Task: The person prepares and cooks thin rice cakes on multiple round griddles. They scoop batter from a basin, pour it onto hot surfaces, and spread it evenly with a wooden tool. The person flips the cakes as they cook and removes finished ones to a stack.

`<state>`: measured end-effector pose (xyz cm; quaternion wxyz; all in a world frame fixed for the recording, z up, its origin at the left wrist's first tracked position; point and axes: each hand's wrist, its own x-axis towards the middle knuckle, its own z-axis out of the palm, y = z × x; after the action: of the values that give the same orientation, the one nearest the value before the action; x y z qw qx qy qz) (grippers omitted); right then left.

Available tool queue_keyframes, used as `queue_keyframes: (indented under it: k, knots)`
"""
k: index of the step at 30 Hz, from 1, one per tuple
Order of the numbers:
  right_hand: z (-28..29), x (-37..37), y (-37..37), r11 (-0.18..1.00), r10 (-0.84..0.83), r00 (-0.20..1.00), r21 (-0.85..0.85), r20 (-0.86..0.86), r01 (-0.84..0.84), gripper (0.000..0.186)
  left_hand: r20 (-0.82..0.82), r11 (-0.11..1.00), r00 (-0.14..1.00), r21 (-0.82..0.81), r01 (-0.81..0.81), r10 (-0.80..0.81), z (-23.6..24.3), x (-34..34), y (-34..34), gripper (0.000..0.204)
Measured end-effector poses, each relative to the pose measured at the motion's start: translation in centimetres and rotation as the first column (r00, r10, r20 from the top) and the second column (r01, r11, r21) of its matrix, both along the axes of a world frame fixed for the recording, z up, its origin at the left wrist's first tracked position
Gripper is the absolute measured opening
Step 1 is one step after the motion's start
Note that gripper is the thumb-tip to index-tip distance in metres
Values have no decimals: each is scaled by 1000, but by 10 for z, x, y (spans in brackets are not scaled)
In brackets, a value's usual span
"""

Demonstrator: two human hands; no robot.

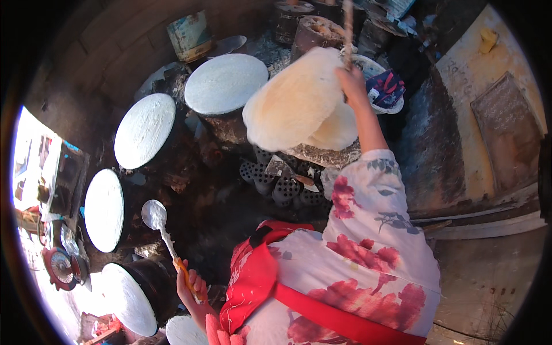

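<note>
My left hand (pixel 192 283) is closed round the orange handle of a ladle (pixel 154 215), its bowl smeared with white batter. At the upper right, my right hand (pixel 353 85) grips the edge of a large thin flatbread (pixel 296 100), pale with a tan middle. A pale stick or cord (pixel 348 29) rises beside that hand; I cannot tell whether I hold it. Round griddles coated in white batter curve along my left: a far griddle (pixel 227 84), a tilted-looking one (pixel 145 131), another (pixel 104 210), and a nearer one (pixel 130 299).
Honeycomb coal briquettes (pixel 284 190) lie in the middle, with a scraper (pixel 279 168) on them. A white basin (pixel 391 106) holding dark cloth stands beyond my right arm. Clay stove cylinders (pixel 316 34) and a rusty can (pixel 190 35) stand at the back. A blower-like device (pixel 59 267) is far left.
</note>
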<state>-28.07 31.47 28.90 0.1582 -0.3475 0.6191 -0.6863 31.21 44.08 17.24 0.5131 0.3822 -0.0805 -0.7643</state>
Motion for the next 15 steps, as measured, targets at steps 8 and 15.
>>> queue_keyframes:
  k: [8,15]
  knots:
    - [-249,-102,79,833,-527,795,367,300,414,29,10,994,997,70,82,-82,-12,-49,-54,31]
    - [-306,-54,97,754,-577,788,510,213,414,25,-149,988,981,67,138,-127,-24,-71,-89,35]
